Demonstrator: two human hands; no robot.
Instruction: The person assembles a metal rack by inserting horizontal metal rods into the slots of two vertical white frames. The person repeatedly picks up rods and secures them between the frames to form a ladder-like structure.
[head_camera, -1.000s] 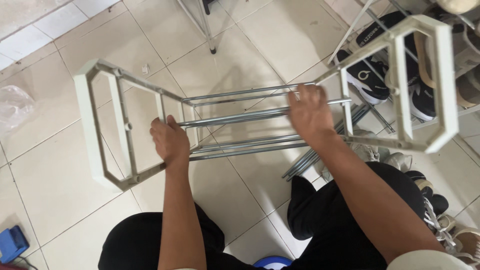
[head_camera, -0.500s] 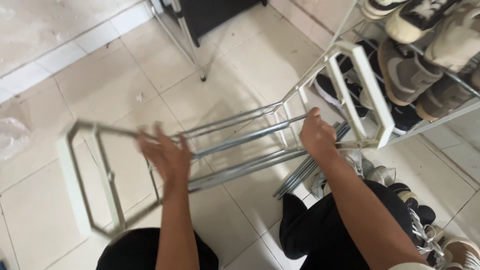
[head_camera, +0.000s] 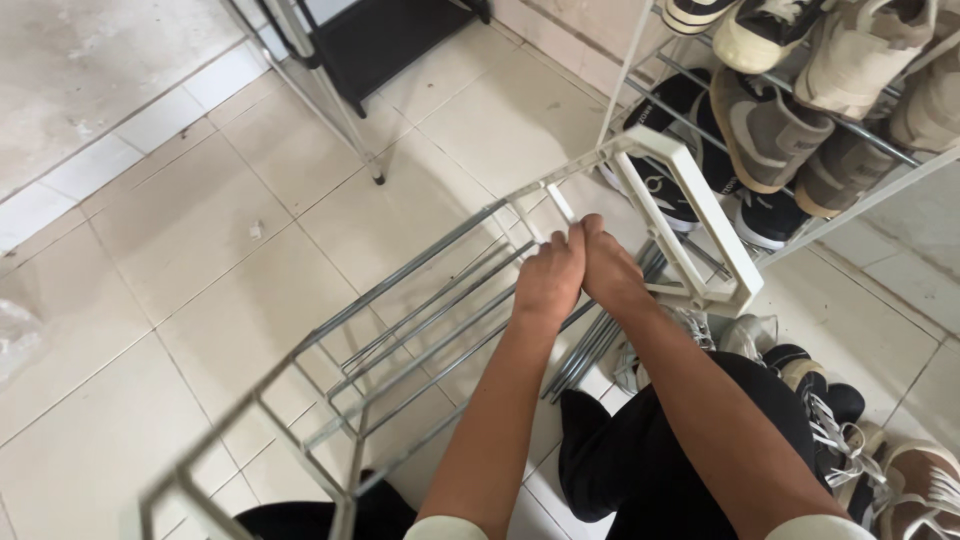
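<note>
1. This looks like a home, most likely an entry or utility corner where footwear is kept.
2. The floor is laid with large cream tiles and pale grout lines, plain household flooring.
3. At the far right stands a wire shoe rack loaded with worn sneakers in grey, beige and black.
4. More loose shoes lie on the floor at the near right, some with laces undone.
5. A dark metal-legged stand sits at the far middle, beside a lighter strip of floor.
</note>
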